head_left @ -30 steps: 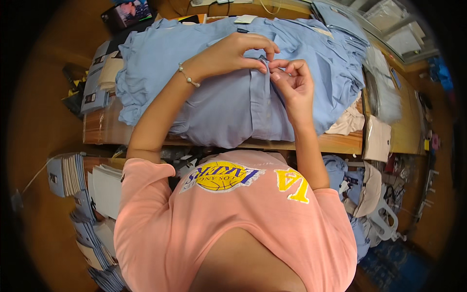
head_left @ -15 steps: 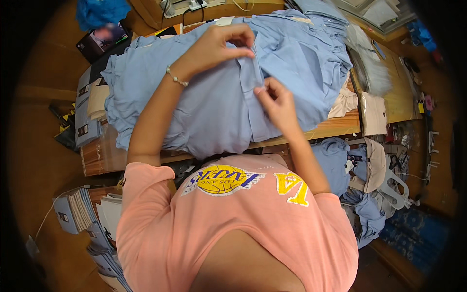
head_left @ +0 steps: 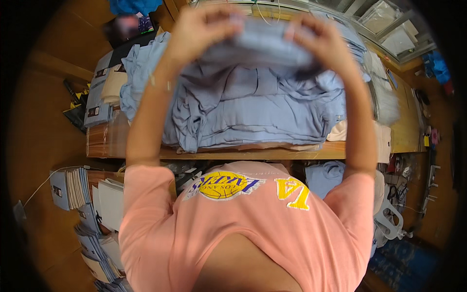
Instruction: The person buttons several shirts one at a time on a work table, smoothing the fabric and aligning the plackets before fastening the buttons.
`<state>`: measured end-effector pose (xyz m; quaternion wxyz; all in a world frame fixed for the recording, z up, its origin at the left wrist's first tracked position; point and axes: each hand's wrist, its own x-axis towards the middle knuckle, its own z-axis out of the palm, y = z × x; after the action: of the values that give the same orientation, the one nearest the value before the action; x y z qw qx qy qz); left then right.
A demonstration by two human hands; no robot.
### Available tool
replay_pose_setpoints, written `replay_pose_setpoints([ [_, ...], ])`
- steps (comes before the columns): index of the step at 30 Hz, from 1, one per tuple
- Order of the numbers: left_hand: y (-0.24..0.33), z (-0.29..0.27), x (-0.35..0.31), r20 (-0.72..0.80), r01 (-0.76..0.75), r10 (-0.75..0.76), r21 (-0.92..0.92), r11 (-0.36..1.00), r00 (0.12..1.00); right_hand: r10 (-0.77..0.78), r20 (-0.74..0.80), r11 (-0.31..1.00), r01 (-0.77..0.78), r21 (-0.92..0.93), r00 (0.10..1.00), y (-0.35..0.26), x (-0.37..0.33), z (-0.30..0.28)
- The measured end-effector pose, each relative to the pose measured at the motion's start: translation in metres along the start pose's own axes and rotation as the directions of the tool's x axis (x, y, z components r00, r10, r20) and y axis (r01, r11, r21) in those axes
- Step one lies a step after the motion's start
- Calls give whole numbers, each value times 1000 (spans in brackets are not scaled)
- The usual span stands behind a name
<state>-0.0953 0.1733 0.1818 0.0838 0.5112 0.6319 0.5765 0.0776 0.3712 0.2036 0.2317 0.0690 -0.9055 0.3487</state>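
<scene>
Both my hands are raised over the far side of the table, gripping a light blue garment (head_left: 260, 46) between them; motion smears it. My left hand (head_left: 206, 29) pinches its left end, and my right hand (head_left: 316, 41) clasps the other end. The cloth stretched between them looks bunched or folded, though its shape is too blurred to make out. Beneath lies a thick, rumpled pile of light blue garments (head_left: 272, 114), spread across the table. The held garment covers the far part of this pile.
Folded blue garments with tags (head_left: 99, 112) lie at the table's left end. At the right are clear plastic bags (head_left: 384, 100) and folded beige cloth (head_left: 383, 141). Below left stand stacks of folded garments (head_left: 78, 190); a white hanger (head_left: 389, 219) hangs below right. A screen (head_left: 127, 29) stands far left.
Both hands have moved up and away from me, the right one also further right, lifting the garment off the pile. More of the rumpled cloth beneath now shows. My view has shifted slightly.
</scene>
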Motion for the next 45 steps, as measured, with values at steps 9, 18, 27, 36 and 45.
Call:
replay_pose_setpoints([
  [9,26,49,-105,28,107,-123,327,939,992,306,-163,946,-280,164,938,-22,-101,76],
  [18,24,55,-107,41,71,-95,397,915,995,240,-268,971,-236,47,933,-28,-111,81],
  [27,8,68,-116,274,-209,56,570,794,960,181,-293,979,-201,-39,939,-15,-139,97],
  [36,5,103,-110,321,-332,173,549,767,931,99,-280,978,-145,-148,955,-17,-135,96],
  [45,9,80,-105,243,-166,60,446,880,968,106,-329,987,-140,-84,938,-17,-138,90],
])
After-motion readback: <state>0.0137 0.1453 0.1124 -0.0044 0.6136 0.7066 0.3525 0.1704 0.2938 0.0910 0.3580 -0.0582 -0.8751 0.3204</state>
